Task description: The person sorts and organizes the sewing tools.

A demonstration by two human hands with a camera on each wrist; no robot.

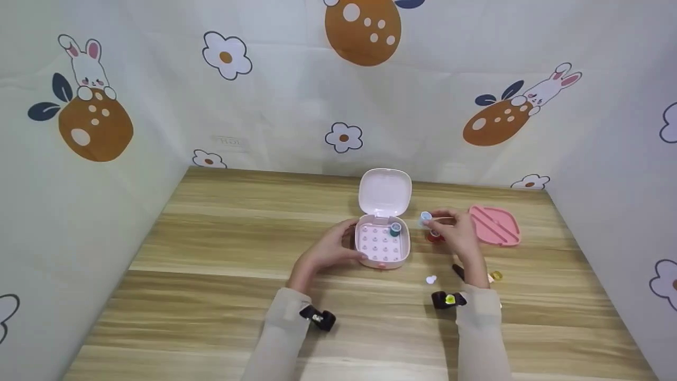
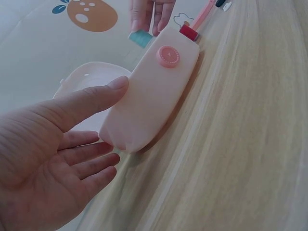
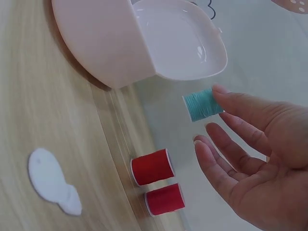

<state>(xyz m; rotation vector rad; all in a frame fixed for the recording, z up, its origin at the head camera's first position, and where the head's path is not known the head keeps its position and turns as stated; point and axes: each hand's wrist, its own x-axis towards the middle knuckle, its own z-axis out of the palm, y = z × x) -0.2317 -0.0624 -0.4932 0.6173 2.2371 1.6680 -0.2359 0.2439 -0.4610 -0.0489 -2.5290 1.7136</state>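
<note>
The right hand [image 1: 459,235] is clamped by thumb and fingers on a small cylindrical spool of light turquoise thread with white ends [image 3: 203,105]. The spool projects to the left of the right fingertips, raised above the wood-grain tabletop [image 1: 211,227] and apart from the box. Two upright cylindrical spools of red thread, the first red spool [image 3: 152,167] and the second red spool [image 3: 165,198], stand side by side beneath the right hand.

The left hand [image 1: 333,246] has thumb and fingers apart, placed about the left side of a pale pink rounded-square box [image 2: 139,106]. The thumb touches the near left corner; the fingers lie along the left side. A round pink front button [image 2: 168,56] is to the right of the left thumb. The hinged pale pink lid [image 1: 385,193] stands open beyond the left hand. Inside the box, rows of small pegs [image 1: 375,239] are exposed, and a dark green spool [image 1: 395,231] occupies the far right corner, between the hands.

To the right of the right hand: a flat pink slotted tray [image 1: 502,219]. Toward the person from the right fingers: a white two-lobed flat piece [image 3: 46,175]. Beside the right wrist: a gold-coloured ring [image 1: 496,275].
</note>
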